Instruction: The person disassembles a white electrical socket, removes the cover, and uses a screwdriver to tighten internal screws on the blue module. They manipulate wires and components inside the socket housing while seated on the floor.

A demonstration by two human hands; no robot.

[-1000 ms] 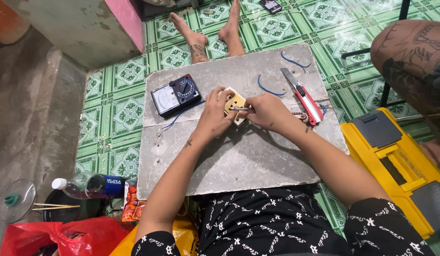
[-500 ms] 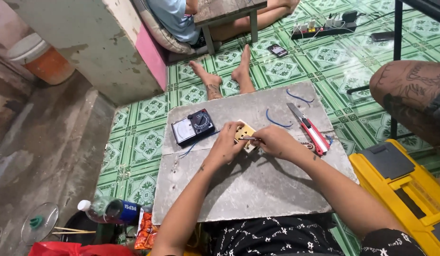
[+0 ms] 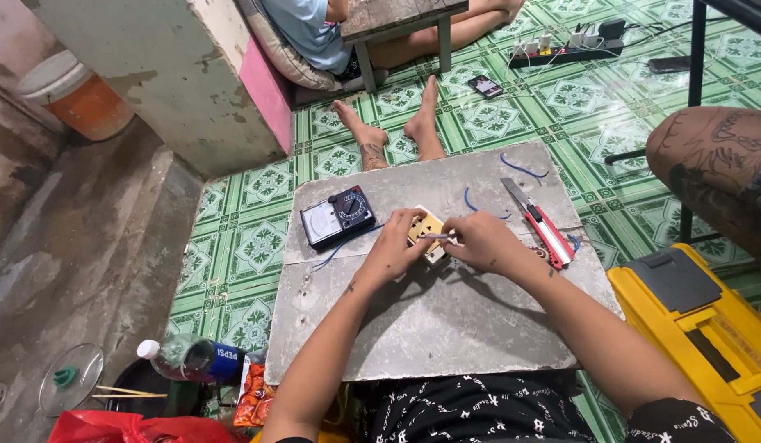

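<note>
On the grey stone slab (image 3: pixel 446 328), the left hand (image 3: pixel 394 246) clamps the small yellowish socket plate (image 3: pixel 427 231) from its left side while the right hand (image 3: pixel 476 244), just right of it, pinches a thin pale wire end (image 3: pixel 438 237) pointing leftward into it.

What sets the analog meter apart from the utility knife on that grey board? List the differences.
The analog meter is a wide, boxy block with a pale dial face and a dark half; the utility knife is long, slim and red with a bare metal blade. The meter lies beside the left hand; the knife lies beyond the right hand. A blue lead runs from the meter, none from the knife. Both rest flat on the grey board, touched by neither hand.
</note>
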